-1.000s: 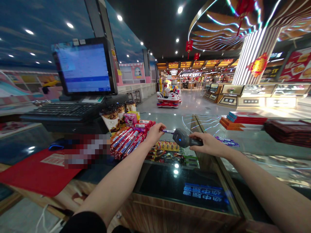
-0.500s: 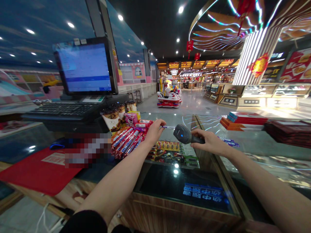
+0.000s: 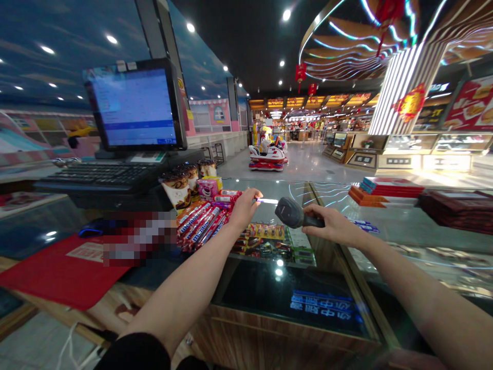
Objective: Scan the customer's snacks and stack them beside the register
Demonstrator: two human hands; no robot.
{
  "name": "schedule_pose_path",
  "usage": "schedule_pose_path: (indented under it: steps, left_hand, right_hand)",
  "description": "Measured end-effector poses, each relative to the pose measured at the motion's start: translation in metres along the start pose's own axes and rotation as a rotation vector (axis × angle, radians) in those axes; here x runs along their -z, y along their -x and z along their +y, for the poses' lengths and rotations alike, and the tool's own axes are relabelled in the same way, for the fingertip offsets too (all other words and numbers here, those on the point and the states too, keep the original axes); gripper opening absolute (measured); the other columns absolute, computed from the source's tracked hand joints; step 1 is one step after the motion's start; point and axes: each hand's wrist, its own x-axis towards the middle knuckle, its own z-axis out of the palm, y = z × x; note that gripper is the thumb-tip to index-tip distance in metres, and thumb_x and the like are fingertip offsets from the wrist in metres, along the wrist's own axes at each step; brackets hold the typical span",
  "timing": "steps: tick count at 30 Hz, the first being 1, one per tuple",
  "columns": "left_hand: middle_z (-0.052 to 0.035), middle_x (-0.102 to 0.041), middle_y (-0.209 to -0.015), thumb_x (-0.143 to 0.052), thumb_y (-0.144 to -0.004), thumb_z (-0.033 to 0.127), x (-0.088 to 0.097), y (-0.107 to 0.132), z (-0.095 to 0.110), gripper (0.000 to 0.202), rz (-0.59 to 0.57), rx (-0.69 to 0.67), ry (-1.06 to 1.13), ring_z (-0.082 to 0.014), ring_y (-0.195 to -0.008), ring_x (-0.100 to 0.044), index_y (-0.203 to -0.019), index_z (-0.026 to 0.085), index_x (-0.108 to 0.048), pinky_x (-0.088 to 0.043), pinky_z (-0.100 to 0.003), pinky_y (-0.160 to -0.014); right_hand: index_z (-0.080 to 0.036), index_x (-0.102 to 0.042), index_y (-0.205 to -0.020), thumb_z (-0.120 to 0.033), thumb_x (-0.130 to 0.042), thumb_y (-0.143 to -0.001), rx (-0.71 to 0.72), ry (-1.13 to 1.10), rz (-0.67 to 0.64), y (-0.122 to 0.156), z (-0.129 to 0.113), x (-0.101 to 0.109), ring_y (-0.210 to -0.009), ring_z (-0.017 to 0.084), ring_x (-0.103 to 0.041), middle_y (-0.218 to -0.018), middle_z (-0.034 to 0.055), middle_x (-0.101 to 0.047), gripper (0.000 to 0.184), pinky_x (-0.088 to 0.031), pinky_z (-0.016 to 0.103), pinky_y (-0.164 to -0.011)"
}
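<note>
My right hand (image 3: 327,223) is wrapped round the handle of a dark barcode scanner (image 3: 289,211), whose head faces left. Pinched in the fingers of my left hand (image 3: 246,208) is a slim pack (image 3: 267,201), its visible end brightly lit white in front of the scanner; its print cannot be read. A small gap separates pack and scanner. Below and left of my left hand lie several red Mentos candy rolls (image 3: 204,226), with a pink box (image 3: 208,189) and lidded cups (image 3: 177,187) behind them.
A monitor (image 3: 134,108) and keyboard (image 3: 103,174) stand at the left, near a red mat (image 3: 69,272). Small packaged goods (image 3: 265,241) show by the glass counter (image 3: 269,288). To the right are red and white boxes (image 3: 393,190) and a dark stack (image 3: 458,208).
The pack's end has turned from plainly visible to glaring white, and the blue light on the scanner no longer shows. Both hands keep nearly the same place.
</note>
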Motion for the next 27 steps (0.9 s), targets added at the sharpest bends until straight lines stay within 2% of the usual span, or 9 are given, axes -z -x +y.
schedule_pose_path:
  steps: [10, 27]
  left_hand:
    - [-0.0025, -0.06, -0.09, -0.055, -0.078, 0.007, -0.004, -0.0003, -0.0064, 0.018, 0.009, -0.001, 0.006, -0.017, -0.088, -0.058, -0.09, 0.019, -0.057, -0.046, -0.031, -0.081]
    - [-0.0027, -0.06, -0.09, -0.054, -0.078, 0.006, -0.0001, 0.0001, -0.0001, 0.017, -0.002, 0.008, 0.004, -0.0172, -0.088, -0.057, -0.09, 0.019, -0.056, -0.046, -0.031, -0.082]
  right_hand:
    - [-0.018, -0.059, -0.105, -0.041, -0.066, -0.078, 0.007, -0.013, -0.009, 0.0009, -0.003, -0.0004, -0.083, 0.021, -0.061, -0.09, 0.0042, -0.066, 0.036, -0.045, 0.034, -0.076]
    - [-0.02, -0.06, -0.103, -0.039, -0.066, -0.077, 0.01, -0.013, -0.004, 0.0014, -0.0057, -0.0007, -0.084, 0.022, -0.062, -0.09, 0.0045, -0.067, 0.033, -0.046, 0.036, -0.077]
